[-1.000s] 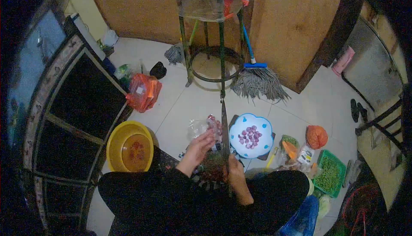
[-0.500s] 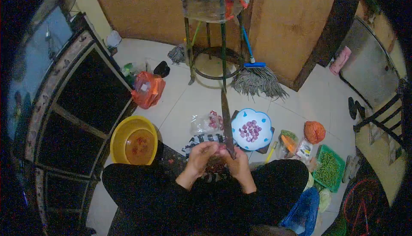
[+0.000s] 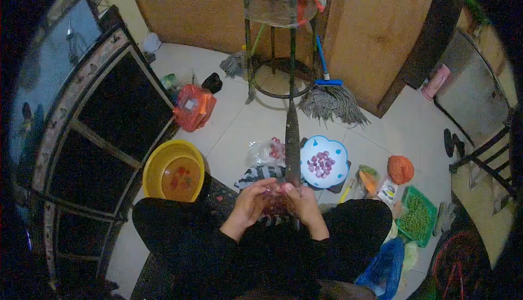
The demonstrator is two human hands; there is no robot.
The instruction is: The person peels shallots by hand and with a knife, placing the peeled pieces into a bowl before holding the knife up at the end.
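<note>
My right hand [image 3: 308,207] is closed round a knife [image 3: 292,144], its long dark blade pointing up and away from me. Pinched in the fingers of my left hand [image 3: 248,206] is a small pinkish shallot [image 3: 279,188], close against my right thumb; its outline is blurred. Below the hands lies a heap of reddish skins [image 3: 271,207], partly hidden. Just beyond the blade, a white plate with blue spots [image 3: 339,161] holds several peeled shallots [image 3: 321,164]. Left of the knife, a clear plastic bag [image 3: 259,152] has reddish shallots in it, behind a black-and-white striped cloth or bag [image 3: 259,176].
A yellow basin [image 3: 148,174] with brownish water stands by my left knee. Rightward are a green tray [image 3: 433,218] of green pods, an orange bundle [image 3: 400,169] and a blue bag [image 3: 384,267]. Ahead stand a metal stand [image 3: 292,55] and a mop [image 3: 332,104].
The knife has turned more upright, its blade now pointing straight ahead. My hands stay close together, with the left fingers slightly more spread. The whole view has shifted a little.
</note>
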